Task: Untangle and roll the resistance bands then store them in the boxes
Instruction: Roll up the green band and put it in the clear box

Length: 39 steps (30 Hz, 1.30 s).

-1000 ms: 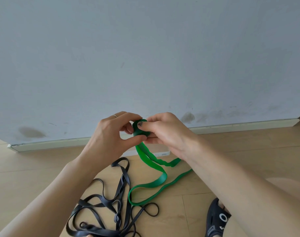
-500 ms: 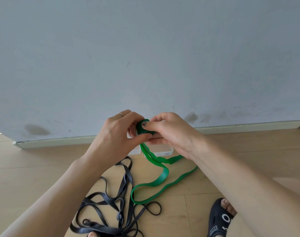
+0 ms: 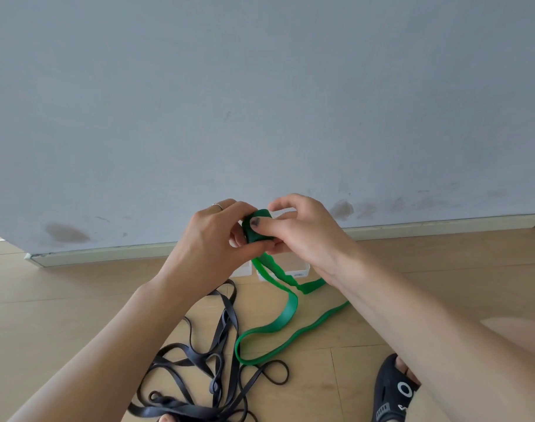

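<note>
Two hands meet on the green band (image 3: 286, 315): the left hand (image 3: 205, 242) grips the small rolled start of it, and the right hand (image 3: 303, 236) pinches that roll under its thumb. Most of the band trails loose to the floor below the hands, so rolling looks barely begun. Under the left forearm the black bands (image 3: 205, 376) lie tangled, untouched. White boxes (image 3: 296, 273) sit just beyond the hands, mostly hidden; their contents cannot be told.
</note>
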### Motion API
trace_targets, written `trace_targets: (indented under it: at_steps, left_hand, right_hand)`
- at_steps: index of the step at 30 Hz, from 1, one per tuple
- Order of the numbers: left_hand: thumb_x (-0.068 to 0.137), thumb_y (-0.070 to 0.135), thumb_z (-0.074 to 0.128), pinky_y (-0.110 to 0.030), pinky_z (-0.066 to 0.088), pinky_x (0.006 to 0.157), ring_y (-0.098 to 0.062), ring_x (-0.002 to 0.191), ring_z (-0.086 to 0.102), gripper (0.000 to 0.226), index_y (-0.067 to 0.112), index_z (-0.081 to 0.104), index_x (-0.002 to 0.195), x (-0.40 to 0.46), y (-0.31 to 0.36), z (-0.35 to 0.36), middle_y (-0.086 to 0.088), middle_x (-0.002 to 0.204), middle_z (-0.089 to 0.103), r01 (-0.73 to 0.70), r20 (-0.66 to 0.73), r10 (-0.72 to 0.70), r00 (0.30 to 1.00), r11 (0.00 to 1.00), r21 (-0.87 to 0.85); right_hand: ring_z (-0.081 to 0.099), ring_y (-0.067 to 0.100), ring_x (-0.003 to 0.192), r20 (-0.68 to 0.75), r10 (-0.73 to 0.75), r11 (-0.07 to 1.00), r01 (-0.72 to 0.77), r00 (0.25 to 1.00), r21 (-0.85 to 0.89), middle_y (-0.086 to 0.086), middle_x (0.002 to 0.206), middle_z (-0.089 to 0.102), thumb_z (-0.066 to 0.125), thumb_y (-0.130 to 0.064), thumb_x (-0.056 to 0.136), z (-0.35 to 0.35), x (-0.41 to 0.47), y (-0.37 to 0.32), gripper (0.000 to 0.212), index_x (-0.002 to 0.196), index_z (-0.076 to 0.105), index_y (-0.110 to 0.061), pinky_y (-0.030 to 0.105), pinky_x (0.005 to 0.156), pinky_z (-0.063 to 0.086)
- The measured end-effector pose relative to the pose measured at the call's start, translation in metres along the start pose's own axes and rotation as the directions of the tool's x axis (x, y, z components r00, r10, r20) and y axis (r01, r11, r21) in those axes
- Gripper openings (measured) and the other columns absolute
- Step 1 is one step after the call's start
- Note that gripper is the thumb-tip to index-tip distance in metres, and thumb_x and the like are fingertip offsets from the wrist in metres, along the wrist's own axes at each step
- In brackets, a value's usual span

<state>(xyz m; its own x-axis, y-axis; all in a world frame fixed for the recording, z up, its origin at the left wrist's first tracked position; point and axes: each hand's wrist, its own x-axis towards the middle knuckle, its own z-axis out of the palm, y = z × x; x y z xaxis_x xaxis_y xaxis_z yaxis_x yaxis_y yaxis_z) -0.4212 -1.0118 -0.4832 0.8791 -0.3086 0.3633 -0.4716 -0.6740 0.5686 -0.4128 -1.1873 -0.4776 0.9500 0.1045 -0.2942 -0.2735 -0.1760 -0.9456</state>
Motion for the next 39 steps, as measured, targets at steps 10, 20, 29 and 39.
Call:
trace_targets:
  at_steps: [10,20,29,39]
  left_hand:
    - [0.085,0.020,0.083,-0.028,0.055,0.075,-0.019,0.081,0.068,0.012,0.024,0.074,0.093,0.003,0.008,-0.019,-0.004,0.084,0.072,0.203,0.048,-0.200,0.979,0.897,-0.392]
    - [0.083,0.029,0.080,-0.029,0.056,0.070,-0.022,0.070,0.067,0.023,0.012,0.072,0.095,-0.004,0.007,-0.037,-0.010,0.078,0.070,0.181,0.099,-0.152,0.983,0.766,-0.617]
    - [0.080,0.035,0.080,-0.036,0.057,0.078,-0.024,0.078,0.064,0.031,0.022,0.075,0.107,-0.009,-0.006,-0.048,0.001,0.087,0.068,0.094,0.182,-0.022,0.983,0.912,-0.400]
    - [0.074,0.010,0.081,-0.035,0.058,0.094,-0.024,0.105,0.071,0.059,0.029,0.066,0.128,-0.017,-0.014,-0.039,0.004,0.118,0.068,0.314,0.403,-0.141,0.904,0.860,-0.404]
  right_hand:
    - [0.065,0.010,0.121,0.149,-0.157,0.987,0.153,0.976,0.038,0.002,0.118,0.075,0.048,-0.081,0.082,-0.009,0.003,-0.009,0.069,0.119,0.068,-0.027,0.045,0.118,0.037]
    - [0.058,0.024,0.067,0.491,-0.126,0.988,0.066,0.862,0.138,0.032,0.091,0.063,0.031,-0.079,0.092,0.004,-0.005,-0.004,0.095,0.110,0.070,0.006,0.032,0.070,0.050]
    - [0.040,0.015,0.052,0.568,-0.039,0.994,-0.027,0.822,0.108,0.004,0.078,0.071,0.055,-0.068,0.092,-0.002,-0.007,-0.006,0.055,0.101,0.071,-0.016,0.026,0.051,0.030]
    - [0.070,0.030,0.075,0.341,-0.206,0.851,0.340,0.917,-0.401,0.000,0.080,0.075,0.070,-0.055,0.092,-0.016,-0.013,-0.003,0.039,0.093,0.072,-0.016,0.041,0.066,0.055]
